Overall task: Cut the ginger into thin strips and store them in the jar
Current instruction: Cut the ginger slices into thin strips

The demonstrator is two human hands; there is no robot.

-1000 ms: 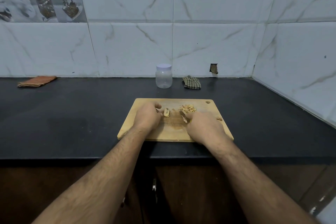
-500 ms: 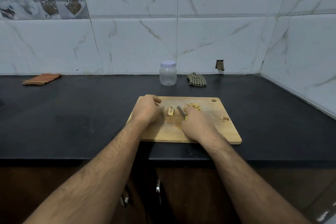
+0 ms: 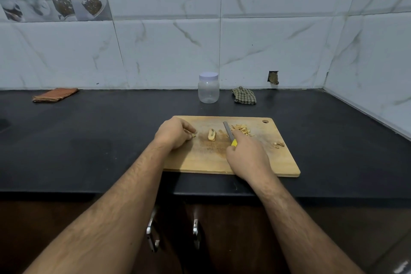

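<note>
A wooden cutting board (image 3: 273,162) lies on the black counter. A ginger chunk (image 3: 212,134) sits near its middle. My left hand (image 3: 174,132) rests on the board's left part, fingers curled and pinching a small ginger bit (image 3: 193,135). My right hand (image 3: 246,158) grips a yellow-handled knife (image 3: 229,132), blade pointing away, just right of the chunk. A pile of cut strips (image 3: 242,129) lies beyond the knife; a few scraps (image 3: 279,144) sit near the right edge. A clear plastic jar (image 3: 208,90) with a white lid on stands behind the board by the wall.
A checked cloth (image 3: 244,95) lies right of the jar. An orange folded cloth (image 3: 54,95) sits far left by the wall. The tiled wall turns a corner at the right. Cabinet handles (image 3: 152,232) hang below the counter's front edge.
My left hand drew left, away from the ginger chunk, with a small bit in its fingers. The right hand lifted the knife so its blade shows beside the chunk.
</note>
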